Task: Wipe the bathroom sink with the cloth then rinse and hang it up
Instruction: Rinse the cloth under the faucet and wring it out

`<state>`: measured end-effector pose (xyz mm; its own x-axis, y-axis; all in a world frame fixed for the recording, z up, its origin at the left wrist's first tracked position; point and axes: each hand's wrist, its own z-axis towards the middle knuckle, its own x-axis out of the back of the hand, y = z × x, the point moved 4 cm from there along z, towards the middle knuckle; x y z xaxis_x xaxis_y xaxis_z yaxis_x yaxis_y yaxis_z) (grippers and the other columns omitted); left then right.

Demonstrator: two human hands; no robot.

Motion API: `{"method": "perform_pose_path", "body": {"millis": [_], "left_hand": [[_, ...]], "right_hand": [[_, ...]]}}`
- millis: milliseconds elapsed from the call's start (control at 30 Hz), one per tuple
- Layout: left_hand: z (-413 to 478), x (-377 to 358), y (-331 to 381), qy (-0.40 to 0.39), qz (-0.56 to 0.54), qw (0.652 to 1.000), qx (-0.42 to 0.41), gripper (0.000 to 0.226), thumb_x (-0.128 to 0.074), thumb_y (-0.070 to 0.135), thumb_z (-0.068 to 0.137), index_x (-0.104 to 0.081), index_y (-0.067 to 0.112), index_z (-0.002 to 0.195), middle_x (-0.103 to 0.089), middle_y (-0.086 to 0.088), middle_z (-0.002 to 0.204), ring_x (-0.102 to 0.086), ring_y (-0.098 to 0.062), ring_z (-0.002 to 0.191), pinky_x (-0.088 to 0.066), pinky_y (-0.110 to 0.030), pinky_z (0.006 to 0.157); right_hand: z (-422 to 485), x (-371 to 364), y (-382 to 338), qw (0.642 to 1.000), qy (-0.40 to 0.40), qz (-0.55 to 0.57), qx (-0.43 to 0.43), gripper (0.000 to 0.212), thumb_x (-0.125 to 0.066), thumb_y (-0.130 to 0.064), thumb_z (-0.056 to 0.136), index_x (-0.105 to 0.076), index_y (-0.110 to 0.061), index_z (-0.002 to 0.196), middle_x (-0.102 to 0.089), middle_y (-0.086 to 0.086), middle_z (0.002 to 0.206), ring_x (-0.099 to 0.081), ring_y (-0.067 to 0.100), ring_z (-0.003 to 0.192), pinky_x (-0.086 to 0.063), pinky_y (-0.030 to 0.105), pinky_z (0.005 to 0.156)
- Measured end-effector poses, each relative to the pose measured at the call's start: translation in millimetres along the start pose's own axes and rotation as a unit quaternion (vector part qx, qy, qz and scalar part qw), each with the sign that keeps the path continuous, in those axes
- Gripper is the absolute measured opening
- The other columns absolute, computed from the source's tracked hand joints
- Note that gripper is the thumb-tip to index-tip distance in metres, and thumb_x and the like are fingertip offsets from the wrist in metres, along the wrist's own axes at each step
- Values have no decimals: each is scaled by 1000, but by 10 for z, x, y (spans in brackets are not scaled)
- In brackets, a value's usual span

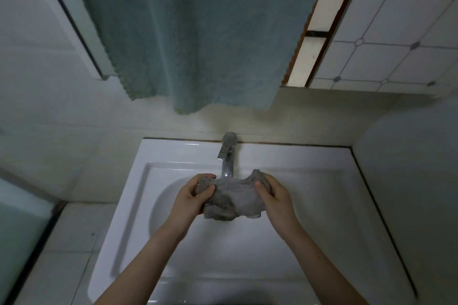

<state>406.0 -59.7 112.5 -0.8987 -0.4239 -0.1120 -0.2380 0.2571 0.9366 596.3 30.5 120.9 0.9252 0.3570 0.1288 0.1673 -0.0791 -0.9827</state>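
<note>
Right at the centre of the frame, the left hand (192, 197) and the right hand (273, 197) each grasp one end of a bunched grey cloth (231, 199), thumbs pressed on top and fingers curled round it. That cloth hangs between them above the bowl of the white sink (309, 181), just in front of the metal faucet (226, 156), whose spout ends behind the cloth's upper edge. Higher up, a green towel (198, 32) drapes down over the top middle of the frame. Patterned wall tiles (396, 39) fill the upper right.
</note>
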Motion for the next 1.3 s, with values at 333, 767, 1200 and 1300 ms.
{"method": "perform_pose_path", "body": {"millis": [333,767,1200,1300], "left_hand": [[-50,-114,167,-68,-135,988,33,22,-55,17,87,-74,8,82,-72,-8,86,-67,-19,86,-53,-28,75],[-6,46,324,21,330,938,-102,12,-58,13,90,-63,12,80,-67,1,77,-59,-5,70,-43,-10,63],[-12,-323,482,7,135,987,-89,20,-48,14,97,-51,13,77,-48,-3,74,-43,-9,66,-37,-16,57],[-24,-345,510,-1,126,988,-89,21,-48,14,97,-50,13,76,-47,-5,74,-42,-11,66,-37,-20,58]], "right_hand": [[33,-56,139,999,23,38,5,27,-48,-2,96,-67,-20,102,-69,-2,99,-64,5,89,-48,13,75],[90,123,278,997,-27,-78,10,13,-45,-5,91,-55,-12,89,-59,11,80,-51,14,70,-39,26,63],[-112,-185,334,985,-163,-37,-51,27,-51,-35,79,-60,-33,104,-50,7,88,-51,18,80,-42,28,73],[-49,-208,254,994,-98,-53,-7,3,-65,-28,87,-68,-27,86,-58,-2,72,-54,8,65,-40,21,60]]}}
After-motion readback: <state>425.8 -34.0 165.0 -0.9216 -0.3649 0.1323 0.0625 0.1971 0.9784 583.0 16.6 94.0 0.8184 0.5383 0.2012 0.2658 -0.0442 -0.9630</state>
